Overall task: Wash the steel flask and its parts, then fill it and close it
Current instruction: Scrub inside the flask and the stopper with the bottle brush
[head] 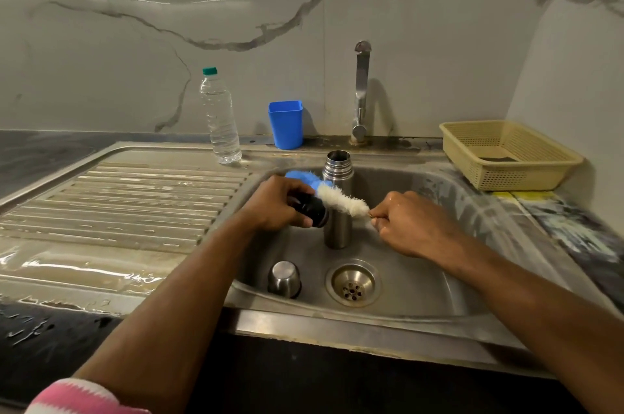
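The steel flask body [337, 227] stands upright and uncapped in the sink [422, 244]. Its steel cup lid [284, 279] sits upside down on the sink floor to the left of the drain [353, 284]. My left hand [275, 202] grips the black stopper [311, 209] in front of the flask. My right hand [410, 222] pinches the handle end of a bottle brush [341, 199] with white and blue bristles. The brush lies across the stopper, its blue tip behind my left hand.
A tap [361, 89] rises behind the sink, no water running. A clear water bottle [220, 116] and a blue cup [286, 124] stand at the back. A beige basket [506, 155] sits at the right. The wet ribbed drainboard [118, 204] lies to the left.
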